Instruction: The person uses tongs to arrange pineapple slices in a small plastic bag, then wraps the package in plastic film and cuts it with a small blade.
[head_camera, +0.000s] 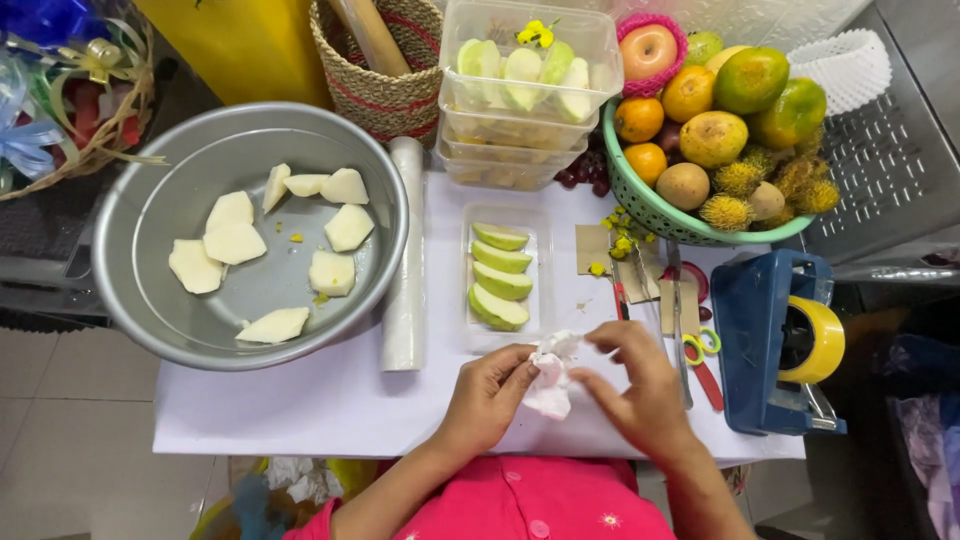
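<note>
Steel bowl (150, 215) held pale fruit pieces; its far rim was cut off. Tray (545, 275) held green slices. Left hand (490, 390) and right hand (640, 385) pinched a crumpled tissue (550, 375) above the table's (330, 400) near edge, partly hiding it.

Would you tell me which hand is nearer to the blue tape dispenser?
Right. The right hand lies just beside the tape dispenser; the left hand is farther off, across the crumpled tissue.

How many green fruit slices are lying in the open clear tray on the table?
4, stacked in one column in the clear tray: top slice, second, third, bottom. None looks hidden.
</note>
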